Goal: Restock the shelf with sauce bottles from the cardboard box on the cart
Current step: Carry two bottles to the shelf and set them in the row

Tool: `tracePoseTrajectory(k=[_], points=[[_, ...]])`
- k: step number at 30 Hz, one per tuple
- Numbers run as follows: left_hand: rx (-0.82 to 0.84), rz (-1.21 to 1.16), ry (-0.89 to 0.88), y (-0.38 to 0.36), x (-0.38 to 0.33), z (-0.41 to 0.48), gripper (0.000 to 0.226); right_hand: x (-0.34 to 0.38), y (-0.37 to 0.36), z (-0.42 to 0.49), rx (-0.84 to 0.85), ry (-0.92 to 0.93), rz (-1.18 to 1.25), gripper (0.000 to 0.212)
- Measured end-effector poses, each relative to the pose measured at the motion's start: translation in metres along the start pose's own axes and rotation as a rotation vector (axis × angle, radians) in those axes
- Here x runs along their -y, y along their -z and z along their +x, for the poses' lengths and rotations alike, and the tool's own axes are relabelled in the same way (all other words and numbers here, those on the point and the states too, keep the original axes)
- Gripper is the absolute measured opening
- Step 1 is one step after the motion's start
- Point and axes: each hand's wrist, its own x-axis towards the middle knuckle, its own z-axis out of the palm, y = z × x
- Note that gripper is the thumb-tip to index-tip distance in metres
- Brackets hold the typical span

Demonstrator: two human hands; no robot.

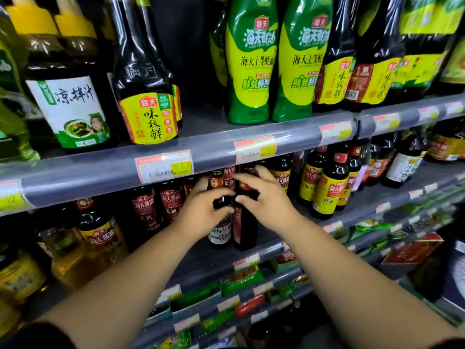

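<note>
Two dark sauce bottles stand side by side on the middle shelf [216, 258]. My left hand [203, 210] wraps the neck of the left bottle [220, 234], which has a white and red label. My right hand [264, 200] grips the neck of the right bottle [245, 229], which carries a dark red label. Both bottles are upright with their bases on the shelf, in a gap among other dark bottles [148, 210]. The cardboard box and the cart are out of view.
The upper shelf rail [214, 149] with price tags hangs just above my hands. Yellow-labelled bottles [327, 190] stand right of the gap. Green squeeze bottles [251, 61] fill the top shelf. Packets [241, 278] lie on lower shelves.
</note>
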Motion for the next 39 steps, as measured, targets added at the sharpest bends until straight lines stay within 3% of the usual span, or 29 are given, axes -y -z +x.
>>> tracePoseTrajectory(k=[3,7,9,13,16,19,27,31,39], points=[[0.013,-0.031,0.035,-0.007,0.009,-0.005,0.050,-0.005,-0.009,-0.005,0.008,0.001,-0.018,0.057],[0.022,0.014,0.042,-0.014,0.014,-0.011,0.061,-0.017,-0.024,-0.024,0.084,-0.014,-0.106,0.093],[0.036,0.038,0.032,-0.018,0.015,-0.019,0.071,-0.021,-0.036,-0.040,0.040,-0.025,-0.108,0.104],[-0.007,0.105,-0.007,-0.027,0.020,-0.039,0.097,-0.028,-0.054,-0.058,-0.050,-0.219,0.064,0.110],[-0.038,-0.003,0.108,-0.033,0.026,-0.046,0.111,-0.036,-0.055,-0.054,-0.071,-0.376,0.281,0.108],[-0.024,-0.124,0.223,-0.037,0.032,-0.047,0.120,-0.045,-0.052,-0.046,-0.011,-0.423,0.293,0.096],[-0.105,-0.073,0.285,-0.051,0.029,-0.029,0.117,-0.051,-0.053,-0.043,0.007,-0.376,0.212,0.108],[-0.117,-0.035,0.294,-0.054,0.032,-0.022,0.117,-0.051,-0.052,-0.045,-0.035,-0.278,0.003,0.113],[-0.122,-0.018,0.292,-0.054,0.032,-0.025,0.118,-0.059,-0.058,-0.044,-0.007,-0.304,0.007,0.114]])
